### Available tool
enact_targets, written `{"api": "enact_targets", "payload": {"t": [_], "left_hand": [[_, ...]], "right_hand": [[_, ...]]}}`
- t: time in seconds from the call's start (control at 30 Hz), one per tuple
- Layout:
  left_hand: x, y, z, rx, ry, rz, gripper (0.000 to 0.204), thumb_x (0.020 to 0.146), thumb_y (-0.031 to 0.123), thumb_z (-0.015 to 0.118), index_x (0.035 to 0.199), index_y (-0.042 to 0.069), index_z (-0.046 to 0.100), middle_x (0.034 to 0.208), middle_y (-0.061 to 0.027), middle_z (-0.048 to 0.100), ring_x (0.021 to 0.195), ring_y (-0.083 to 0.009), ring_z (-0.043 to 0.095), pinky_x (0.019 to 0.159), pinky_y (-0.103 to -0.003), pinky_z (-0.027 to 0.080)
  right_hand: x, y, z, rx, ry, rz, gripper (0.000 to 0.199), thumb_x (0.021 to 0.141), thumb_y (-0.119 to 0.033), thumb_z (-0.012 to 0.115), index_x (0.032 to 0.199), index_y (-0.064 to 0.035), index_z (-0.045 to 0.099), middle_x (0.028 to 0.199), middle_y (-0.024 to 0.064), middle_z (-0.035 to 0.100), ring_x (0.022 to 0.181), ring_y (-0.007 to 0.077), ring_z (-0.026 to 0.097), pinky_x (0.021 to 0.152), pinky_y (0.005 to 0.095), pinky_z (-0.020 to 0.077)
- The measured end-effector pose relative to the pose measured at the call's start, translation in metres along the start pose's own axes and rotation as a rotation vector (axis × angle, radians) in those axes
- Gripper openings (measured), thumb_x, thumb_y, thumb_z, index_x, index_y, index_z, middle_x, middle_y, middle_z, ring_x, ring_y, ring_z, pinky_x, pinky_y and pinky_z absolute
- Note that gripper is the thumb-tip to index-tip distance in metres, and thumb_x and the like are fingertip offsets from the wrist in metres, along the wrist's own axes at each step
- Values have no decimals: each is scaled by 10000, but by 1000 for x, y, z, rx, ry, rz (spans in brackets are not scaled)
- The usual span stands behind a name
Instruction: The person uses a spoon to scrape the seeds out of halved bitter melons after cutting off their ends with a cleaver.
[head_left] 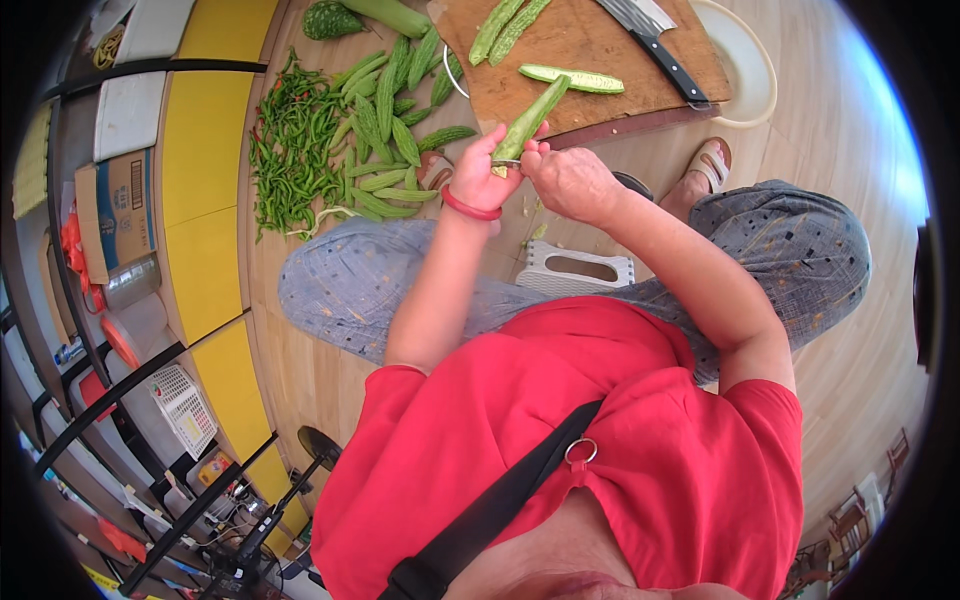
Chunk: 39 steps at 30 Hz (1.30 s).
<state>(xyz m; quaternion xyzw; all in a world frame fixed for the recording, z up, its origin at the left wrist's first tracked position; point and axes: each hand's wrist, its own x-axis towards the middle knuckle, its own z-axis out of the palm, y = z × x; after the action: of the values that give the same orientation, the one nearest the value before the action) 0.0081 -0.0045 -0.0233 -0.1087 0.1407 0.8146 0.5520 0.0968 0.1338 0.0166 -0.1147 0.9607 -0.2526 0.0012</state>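
Note:
My left hand, with a red bangle at its wrist, is closed round a halved bitter melon that points up toward the board. My right hand grips a small metal tool, its shiny end at the melon's near end; fingers hide the rest, so I cannot tell its exact kind. Just beyond the hands, another melon half lies cut side up on the wooden cutting board. Farther back on it rest long melon pieces. A cleaver with a black handle lies at the board's right.
Whole bitter melons and a heap of green chillies cover the floor at left, with a dark green squash behind. A white basin sits beside the board. A white step stool stands between my legs. Shelves line the left.

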Motion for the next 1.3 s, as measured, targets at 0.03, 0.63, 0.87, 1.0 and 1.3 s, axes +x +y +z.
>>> {"api": "enact_targets", "payload": {"t": [0.03,0.63,0.87,1.0,1.3], "left_hand": [[0,0,4,49,35,18,415,931,219,306,1200,-87,381,1137,-195,496,895,-264,553,942,-370,381],[73,57,35,730,378,571,214,837,70,521,1034,8,464,941,-117,567,778,-208,589,630,-276,487],[112,59,39,2352,657,1206,386,685,199,677,1008,28,554,1020,-154,548,913,-326,505,839,-373,398],[106,23,26,2323,581,710,431,693,260,681,1019,16,540,995,-159,569,919,-332,528,810,-390,418],[122,21,-7,1580,899,551,486,736,191,655,1107,-38,440,811,-140,572,559,-178,592,457,-292,468]], "right_hand": [[0,3,0,17,-9,-33,126,774,-98,442,815,-1,512,550,162,557,497,318,576,456,409,469],[-6,19,19,13,-272,10,121,694,-87,481,793,-32,523,661,174,604,668,324,615,604,419,489],[-5,30,16,35,-170,54,110,731,-94,463,796,-33,528,655,160,603,656,325,615,603,412,489],[-7,42,15,35,-141,76,113,748,-103,446,786,-34,528,645,162,601,631,321,614,587,419,488],[-2,80,-31,136,149,316,189,795,-223,490,774,-43,545,648,207,583,653,374,585,616,456,465]]}}
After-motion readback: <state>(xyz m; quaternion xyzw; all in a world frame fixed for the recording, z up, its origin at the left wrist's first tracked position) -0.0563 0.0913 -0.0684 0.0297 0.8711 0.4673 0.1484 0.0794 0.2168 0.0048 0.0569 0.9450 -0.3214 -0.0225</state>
